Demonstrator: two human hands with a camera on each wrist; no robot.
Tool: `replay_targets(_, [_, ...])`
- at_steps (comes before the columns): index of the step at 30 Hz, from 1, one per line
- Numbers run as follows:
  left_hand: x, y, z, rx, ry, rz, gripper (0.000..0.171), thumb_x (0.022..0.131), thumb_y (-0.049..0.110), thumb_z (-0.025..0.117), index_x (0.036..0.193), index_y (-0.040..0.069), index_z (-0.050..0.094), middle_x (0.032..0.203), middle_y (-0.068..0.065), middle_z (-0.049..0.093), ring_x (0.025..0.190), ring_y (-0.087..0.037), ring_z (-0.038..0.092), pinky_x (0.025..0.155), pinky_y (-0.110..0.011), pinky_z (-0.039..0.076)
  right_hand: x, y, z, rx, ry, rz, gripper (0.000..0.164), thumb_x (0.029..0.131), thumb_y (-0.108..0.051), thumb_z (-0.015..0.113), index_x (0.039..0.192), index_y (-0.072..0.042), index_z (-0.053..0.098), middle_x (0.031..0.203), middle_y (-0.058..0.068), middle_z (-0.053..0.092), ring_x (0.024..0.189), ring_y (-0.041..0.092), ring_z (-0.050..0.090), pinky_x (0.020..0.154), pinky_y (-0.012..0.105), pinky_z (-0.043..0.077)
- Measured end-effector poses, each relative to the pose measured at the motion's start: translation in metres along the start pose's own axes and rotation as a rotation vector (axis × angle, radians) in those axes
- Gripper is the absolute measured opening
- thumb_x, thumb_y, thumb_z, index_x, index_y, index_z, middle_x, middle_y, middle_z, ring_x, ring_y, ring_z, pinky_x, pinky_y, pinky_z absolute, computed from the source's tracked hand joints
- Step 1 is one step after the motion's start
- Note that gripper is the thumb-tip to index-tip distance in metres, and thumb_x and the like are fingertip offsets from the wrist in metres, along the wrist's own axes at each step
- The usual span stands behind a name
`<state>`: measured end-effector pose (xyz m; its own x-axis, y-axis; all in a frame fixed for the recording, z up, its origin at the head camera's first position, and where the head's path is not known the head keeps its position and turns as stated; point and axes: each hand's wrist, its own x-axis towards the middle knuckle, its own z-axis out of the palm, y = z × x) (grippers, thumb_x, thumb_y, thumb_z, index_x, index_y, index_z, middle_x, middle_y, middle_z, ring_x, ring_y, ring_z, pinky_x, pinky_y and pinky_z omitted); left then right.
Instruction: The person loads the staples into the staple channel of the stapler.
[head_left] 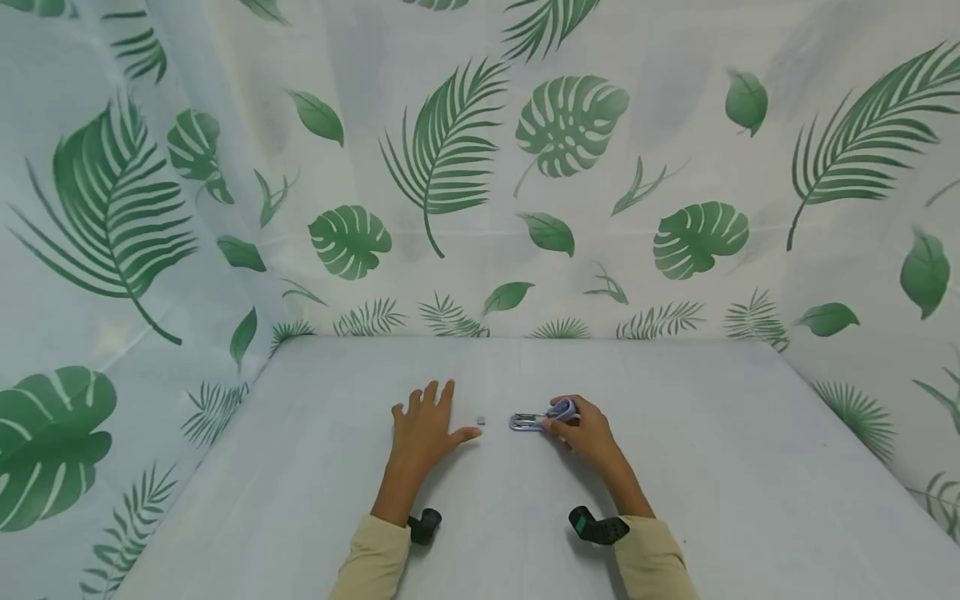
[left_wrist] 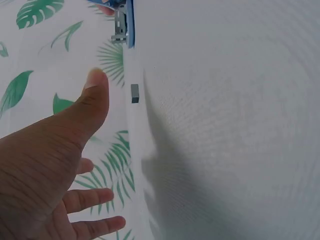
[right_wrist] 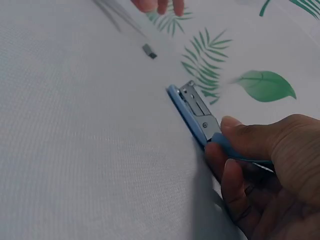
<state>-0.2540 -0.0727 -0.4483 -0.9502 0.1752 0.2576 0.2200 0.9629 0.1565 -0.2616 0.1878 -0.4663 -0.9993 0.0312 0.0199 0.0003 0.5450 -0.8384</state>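
My right hand (head_left: 591, 429) pinches a light-blue stapler (head_left: 527, 422) by its handle end between thumb and fingers. The stapler's metal front points left, and its blue base (right_wrist: 186, 117) shows beneath the metal in the right wrist view. To the left of it lies a small grey block (head_left: 481, 421), like a short stick of staples, on the white surface. My left hand (head_left: 422, 429) is spread, its thumb close to the block but apart from it. In the left wrist view the block (left_wrist: 134, 93) sits just beyond the thumb tip.
The white tabletop (head_left: 300, 500) runs back to a white cloth wall (head_left: 480, 275) printed with green leaves. More leaf-printed cloth (head_left: 150, 358) hangs along the left side and the right side. Black wrist cameras (head_left: 597, 527) are strapped on both wrists.
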Motion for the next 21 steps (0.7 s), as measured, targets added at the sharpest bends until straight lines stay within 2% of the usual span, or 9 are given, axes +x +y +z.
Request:
replay_targets(5, [-0.002, 0.001, 0.000, 0.003, -0.025, -0.008, 0.092, 0.073, 0.069, 0.068, 0.143, 0.013, 0.048, 0.140, -0.016, 0.051, 0.129, -0.041, 0.047, 0.095, -0.067, 0.040, 0.000, 0.002, -0.001, -0.003, -0.025, -0.012, 0.036, 0.088, -0.016, 0.073, 0.119, -0.001, 0.061, 0.099, 0.014, 0.066, 0.065, 0.014, 0.054, 0.057, 0.026, 0.047])
replay_targets(12, [-0.001, 0.005, -0.002, 0.001, -0.081, -0.017, 0.091, 0.072, 0.066, 0.071, 0.141, 0.012, 0.050, 0.143, -0.018, 0.049, 0.133, -0.045, 0.043, 0.098, -0.067, 0.037, -0.001, 0.005, -0.005, -0.025, -0.086, -0.092, 0.033, 0.086, -0.020, 0.075, 0.112, -0.004, 0.064, 0.089, 0.008, 0.065, 0.067, 0.015, 0.055, 0.058, 0.026, 0.047])
replay_targets(21, [0.002, 0.010, -0.002, -0.022, -0.107, -0.020, 0.084, 0.074, 0.062, 0.073, 0.138, 0.012, 0.054, 0.143, -0.016, 0.050, 0.132, -0.041, 0.044, 0.098, -0.066, 0.038, -0.005, 0.004, -0.006, -0.060, -0.129, -0.147, 0.033, 0.085, -0.023, 0.077, 0.110, -0.006, 0.065, 0.094, 0.009, 0.066, 0.071, 0.015, 0.055, 0.060, 0.027, 0.048])
